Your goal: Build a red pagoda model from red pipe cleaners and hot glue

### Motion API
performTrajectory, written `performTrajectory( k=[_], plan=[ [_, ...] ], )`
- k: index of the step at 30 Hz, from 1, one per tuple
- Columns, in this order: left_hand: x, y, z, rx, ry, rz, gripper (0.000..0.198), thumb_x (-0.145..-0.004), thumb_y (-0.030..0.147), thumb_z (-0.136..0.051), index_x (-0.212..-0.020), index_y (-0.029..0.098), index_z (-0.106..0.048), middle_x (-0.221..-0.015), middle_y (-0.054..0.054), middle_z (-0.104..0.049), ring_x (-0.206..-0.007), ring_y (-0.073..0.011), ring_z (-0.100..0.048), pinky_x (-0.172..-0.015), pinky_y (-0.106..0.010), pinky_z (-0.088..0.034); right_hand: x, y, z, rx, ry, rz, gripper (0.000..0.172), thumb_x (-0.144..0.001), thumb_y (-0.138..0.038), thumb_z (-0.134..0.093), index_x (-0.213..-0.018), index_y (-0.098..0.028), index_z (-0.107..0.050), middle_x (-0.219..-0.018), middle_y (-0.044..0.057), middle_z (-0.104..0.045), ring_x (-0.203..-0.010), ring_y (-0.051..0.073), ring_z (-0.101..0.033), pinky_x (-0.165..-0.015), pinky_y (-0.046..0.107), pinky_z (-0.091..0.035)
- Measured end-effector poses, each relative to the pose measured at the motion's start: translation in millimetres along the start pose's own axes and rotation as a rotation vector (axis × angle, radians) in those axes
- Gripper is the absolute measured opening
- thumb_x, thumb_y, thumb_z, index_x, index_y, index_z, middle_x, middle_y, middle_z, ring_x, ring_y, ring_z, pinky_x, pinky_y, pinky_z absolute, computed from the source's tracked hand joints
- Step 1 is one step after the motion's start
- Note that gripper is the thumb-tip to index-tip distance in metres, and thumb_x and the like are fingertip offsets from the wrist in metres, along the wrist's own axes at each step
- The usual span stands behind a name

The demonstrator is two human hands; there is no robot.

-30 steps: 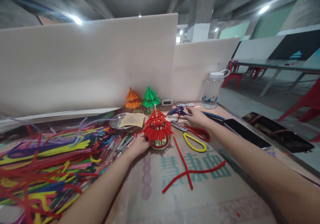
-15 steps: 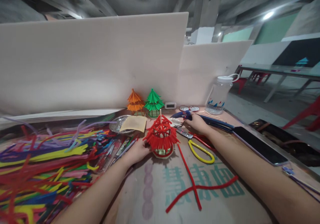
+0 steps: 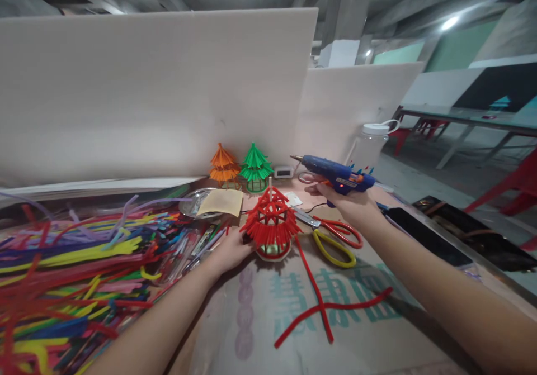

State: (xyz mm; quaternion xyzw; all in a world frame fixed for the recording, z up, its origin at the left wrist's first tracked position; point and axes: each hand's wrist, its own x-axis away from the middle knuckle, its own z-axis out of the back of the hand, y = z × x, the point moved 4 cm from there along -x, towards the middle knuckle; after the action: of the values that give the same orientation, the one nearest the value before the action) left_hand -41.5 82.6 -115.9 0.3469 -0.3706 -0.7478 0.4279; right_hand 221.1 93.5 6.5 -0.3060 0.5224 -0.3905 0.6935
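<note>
A red pipe-cleaner pagoda point(image 3: 269, 225) stands on the cardboard-covered table point(image 3: 361, 336). My left hand point(image 3: 229, 250) rests against its left side at the base, fingers curled round it. My right hand point(image 3: 350, 200) is closed on a blue glue gun point(image 3: 335, 172), lifted above the table with its nozzle pointing left, a little to the right of and above the pagoda. Two red pipe cleaners point(image 3: 321, 302) lie crossed in front of the pagoda.
Red and yellow scissors point(image 3: 331, 236) lie right of the pagoda. Orange point(image 3: 224, 166) and green point(image 3: 255, 166) pagodas stand at the white partition. A heap of coloured pipe cleaners point(image 3: 71, 269) fills the left. A water bottle point(image 3: 370, 147) and a phone point(image 3: 428, 237) are at right.
My right hand has picked the glue gun up off the table and raised it, nozzle to the left. My left hand stays on the red pagoda.
</note>
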Motion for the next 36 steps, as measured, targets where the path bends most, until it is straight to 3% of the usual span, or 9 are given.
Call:
performTrajectory(
  k=[5,8,12,20,23,28,32,36],
  plan=[
    [0.9,7.8,0.4,0.005,0.014,0.018,0.027,-0.082,0.036,-0.064,-0.100,0.017,-0.071,-0.111,-0.008,-0.076,-0.109,-0.0292,-0.067,-0.102,-0.039,-0.050,15.5,-6.4,-2.9,0.182,0.009,0.001,0.027,-0.086,-0.048,-0.064,-0.082,-0.022,-0.069,-0.078,0.004,-0.073,-0.075,0.022,-0.070,-0.077,0.038,-0.058],
    [1.1,8.9,0.8,-0.011,0.012,0.025,0.032,-0.082,0.041,-0.065,-0.103,0.017,-0.071,-0.113,-0.008,-0.075,-0.108,-0.0296,-0.067,-0.101,-0.040,-0.051,17.5,-6.1,-0.1,0.285,-0.006,0.046,0.027,-0.082,-0.051,-0.068,-0.076,-0.025,-0.066,-0.073,0.002,-0.070,-0.072,0.023,-0.067,-0.076,0.041,-0.057],
    [0.3,4.3,0.8,-0.021,-0.004,0.019,0.036,-0.083,0.044,-0.065,-0.105,0.016,-0.072,-0.110,-0.007,-0.076,-0.103,-0.0282,-0.068,-0.097,-0.039,-0.053,13.4,-5.2,4.1,0.166,-0.038,0.121,0.033,-0.079,-0.055,-0.072,-0.073,-0.023,-0.063,-0.074,0.003,-0.068,-0.076,0.023,-0.067,-0.080,0.041,-0.057],
    [0.2,-15.3,-0.3,-0.016,-0.001,-0.008,0.031,-0.085,0.033,-0.065,-0.111,0.017,-0.071,-0.115,-0.007,-0.075,-0.101,-0.0261,-0.069,-0.098,-0.037,-0.053,4.5,-25.6,24.7,-0.158,0.082,0.215,0.028,-0.081,-0.051,-0.073,-0.075,-0.024,-0.065,-0.089,0.002,-0.072,-0.082,0.020,-0.068,-0.088,0.040,-0.056],
    [0.3,-14.4,-0.5,-0.013,0.005,-0.006,0.033,-0.085,0.034,-0.066,-0.113,0.017,-0.070,-0.119,-0.007,-0.074,-0.106,-0.0272,-0.068,-0.099,-0.038,-0.053,9.9,-31.0,18.9,-0.071,0.016,0.154,0.024,-0.079,-0.048,-0.073,-0.078,-0.025,-0.068,-0.088,0.002,-0.074,-0.083,0.022,-0.070,-0.087,0.041,-0.057],
    [-0.2,-8.0,0.8,-0.032,0.030,-0.020,0.035,-0.086,0.038,-0.066,-0.113,0.017,-0.069,-0.121,-0.007,-0.073,-0.112,-0.0281,-0.066,-0.102,-0.038,-0.050,24.4,-25.0,-1.7,0.230,-0.128,0.082,0.027,-0.077,-0.048,-0.074,-0.075,-0.023,-0.066,-0.076,0.002,-0.070,-0.072,0.021,-0.067,-0.070,0.035,-0.055],
    [0.6,-6.8,1.3,-0.037,0.018,-0.026,0.033,-0.087,0.039,-0.064,-0.110,0.016,-0.069,-0.120,-0.009,-0.073,-0.109,-0.0279,-0.067,-0.098,-0.038,-0.053,26.6,-19.5,-8.4,0.309,-0.147,0.093,0.038,-0.079,-0.059,-0.069,-0.072,-0.022,-0.061,-0.070,0.002,-0.067,-0.065,0.019,-0.062,-0.064,0.033,-0.052],
    [2.1,-3.2,1.1,-0.012,0.029,-0.040,0.034,-0.086,0.036,-0.065,-0.113,0.015,-0.067,-0.122,-0.010,-0.071,-0.112,-0.0285,-0.066,-0.099,-0.039,-0.052,25.9,-15.8,-10.4,0.312,-0.128,0.085,0.031,-0.080,-0.051,-0.069,-0.074,-0.022,-0.063,-0.073,0.002,-0.068,-0.067,0.019,-0.062,-0.065,0.031,-0.051]
  ],
)
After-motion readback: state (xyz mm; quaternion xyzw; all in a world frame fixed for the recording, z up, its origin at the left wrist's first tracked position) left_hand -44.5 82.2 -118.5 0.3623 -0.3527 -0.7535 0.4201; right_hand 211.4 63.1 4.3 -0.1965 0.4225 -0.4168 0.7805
